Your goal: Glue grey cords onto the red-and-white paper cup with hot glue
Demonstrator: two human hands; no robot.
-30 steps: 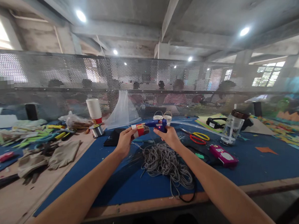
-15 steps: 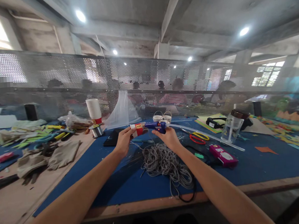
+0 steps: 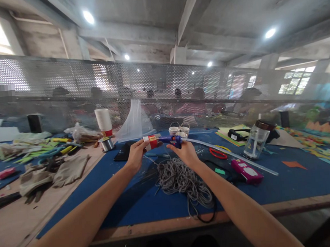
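My left hand (image 3: 135,154) is closed around a small red and white piece (image 3: 150,141), held above the blue mat. My right hand (image 3: 185,152) grips a blue glue gun (image 3: 172,140) whose tip points left at that piece. A long clear glue stick (image 3: 233,155) runs out of the gun's back toward the right. Below both hands lies a tangle of grey cord (image 3: 183,181).
Red and yellow scissors (image 3: 219,152), a pink box (image 3: 246,170) and a clear jar (image 3: 256,140) lie right of my hands. Small white cups (image 3: 179,130) stand behind them. Stacked paper cups (image 3: 103,122), a wire spool (image 3: 107,144), gloves (image 3: 53,174) sit left. A perforated metal screen (image 3: 65,85) backs the table.
The glue gun has turned flatter and its long clear stick has swung out to the right. Both hands stay in nearly the same place.
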